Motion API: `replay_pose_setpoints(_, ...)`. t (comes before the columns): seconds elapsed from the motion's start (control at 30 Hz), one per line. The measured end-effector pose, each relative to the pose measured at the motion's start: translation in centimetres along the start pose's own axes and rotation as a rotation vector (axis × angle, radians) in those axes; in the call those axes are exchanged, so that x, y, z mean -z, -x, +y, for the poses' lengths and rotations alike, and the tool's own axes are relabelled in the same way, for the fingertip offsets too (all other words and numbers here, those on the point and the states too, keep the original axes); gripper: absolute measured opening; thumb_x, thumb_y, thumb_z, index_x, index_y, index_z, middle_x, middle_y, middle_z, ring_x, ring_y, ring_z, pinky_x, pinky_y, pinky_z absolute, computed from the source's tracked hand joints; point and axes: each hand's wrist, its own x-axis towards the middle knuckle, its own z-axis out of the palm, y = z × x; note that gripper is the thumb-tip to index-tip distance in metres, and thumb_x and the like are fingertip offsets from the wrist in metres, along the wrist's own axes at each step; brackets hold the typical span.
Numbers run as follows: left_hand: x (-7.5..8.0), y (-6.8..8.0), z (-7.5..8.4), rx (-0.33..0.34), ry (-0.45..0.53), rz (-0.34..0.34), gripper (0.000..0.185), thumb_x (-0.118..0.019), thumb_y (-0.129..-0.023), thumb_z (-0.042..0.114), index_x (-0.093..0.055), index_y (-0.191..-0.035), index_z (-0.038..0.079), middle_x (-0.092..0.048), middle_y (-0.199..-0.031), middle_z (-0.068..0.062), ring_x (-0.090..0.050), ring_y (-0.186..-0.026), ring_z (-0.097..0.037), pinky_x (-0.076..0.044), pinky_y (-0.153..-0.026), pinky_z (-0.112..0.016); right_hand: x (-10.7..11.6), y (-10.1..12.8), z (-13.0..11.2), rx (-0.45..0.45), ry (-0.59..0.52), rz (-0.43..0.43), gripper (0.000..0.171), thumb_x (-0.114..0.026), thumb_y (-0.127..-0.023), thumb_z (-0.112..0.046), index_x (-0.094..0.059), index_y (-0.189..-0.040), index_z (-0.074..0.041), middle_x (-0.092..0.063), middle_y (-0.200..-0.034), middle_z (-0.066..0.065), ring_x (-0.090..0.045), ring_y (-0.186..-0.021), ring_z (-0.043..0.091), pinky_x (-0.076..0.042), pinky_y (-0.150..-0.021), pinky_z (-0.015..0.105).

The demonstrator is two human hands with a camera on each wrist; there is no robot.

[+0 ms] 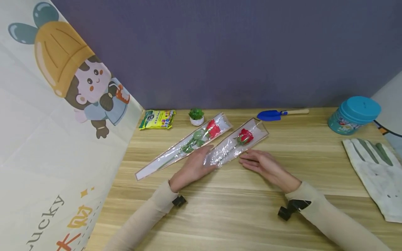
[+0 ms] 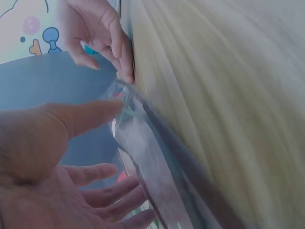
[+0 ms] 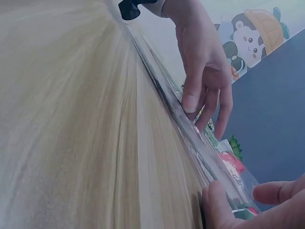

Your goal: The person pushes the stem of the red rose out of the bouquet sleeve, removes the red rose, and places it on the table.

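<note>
Your left hand sits just left of centre in the head view, fingers laid fairly straight against the narrow lower end of the nearer wrapped rose. Your right hand lies just right of centre, its fingers stretched along the same sleeve's lower edge, thumb beside them. Neither hand is curled round the wrapper; both only touch it with relaxed fingers. From the left wrist view your left hand is spread open beside the clear film, and the blur leaves it unclear how firmly the fingertips press.

That rose lies flat on the wooden table, its red head pointing to the upper right. A second wrapped rose lies just to its left, parallel to it, and your left hand rests partly over it.

Along the back edge stand a yellow-green packet, a small potted succulent, a blue trowel and a teal lidded jar. White gloves lie at the right edge.
</note>
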Motion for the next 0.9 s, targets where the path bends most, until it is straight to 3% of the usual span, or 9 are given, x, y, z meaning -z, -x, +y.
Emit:
replay_pose_setpoints(0.13,-0.3,0.0,0.3,0.004,-0.013,-0.029,0.090,-0.089,-0.082,0.025,-0.042,-0.156,0.004,-0.051,-0.157,-0.020,-0.045,-0.148,-0.040,-0.031,-0.129,-0.052,-0.3,0.0,0.1,-0.010,-0.009,0.015,0.050,-0.039,-0.111,-0.012,-0.026,-0.154,0.010,-0.072,-0.126,0.006,-0.072,-0.111,0.013,-0.058,-0.105,0.033)
replay_pose_setpoints(0.27,-0.5,0.1,0.6,-0.005,-0.024,-0.037,0.096,-0.092,-0.076,0.023,-0.043,-0.156,0.004,-0.059,-0.147,-0.019,-0.052,-0.140,-0.038,-0.035,-0.126,-0.051,-0.5,0.1,0.1,-0.010,0.015,0.014,0.045,-0.040,-0.112,-0.016,-0.032,-0.149,0.008,-0.071,-0.121,0.002,-0.070,-0.111,0.011,-0.059,-0.103,0.032)
replay_pose_setpoints(0.43,-0.8,0.1,0.9,-0.015,-0.011,-0.018,0.099,-0.095,-0.072,0.021,-0.044,-0.156,0.004,-0.062,-0.134,-0.015,-0.059,-0.123,-0.031,-0.050,-0.112,-0.046,-0.6,0.3,0.0,0.004,0.035,0.015,0.036,-0.040,-0.112,-0.016,-0.040,-0.141,0.005,-0.071,-0.119,0.001,-0.070,-0.112,0.010,-0.059,-0.103,0.030)
replay_pose_setpoints(0.67,-1.0,0.3,1.3,-0.029,0.013,-0.005,0.101,-0.097,-0.068,0.021,-0.047,-0.154,0.005,-0.063,-0.124,-0.012,-0.060,-0.106,-0.023,-0.056,-0.095,-0.040,-0.9,0.3,0.4,0.019,-0.007,0.028,0.030,-0.043,-0.111,-0.013,-0.043,-0.136,0.004,-0.071,-0.117,0.001,-0.070,-0.111,0.010,-0.058,-0.104,0.030)
replay_pose_setpoints(0.9,-1.0,0.0,2.0,-0.007,0.069,-0.011,0.106,-0.099,-0.067,0.024,-0.045,-0.156,0.008,-0.064,-0.114,-0.006,-0.058,-0.096,-0.016,-0.053,-0.082,-0.025,-1.3,0.3,0.7,0.077,-0.012,0.053,0.054,-0.053,-0.109,-0.016,-0.031,-0.151,0.009,-0.068,-0.114,-0.003,-0.068,-0.106,0.008,-0.058,-0.103,0.025)
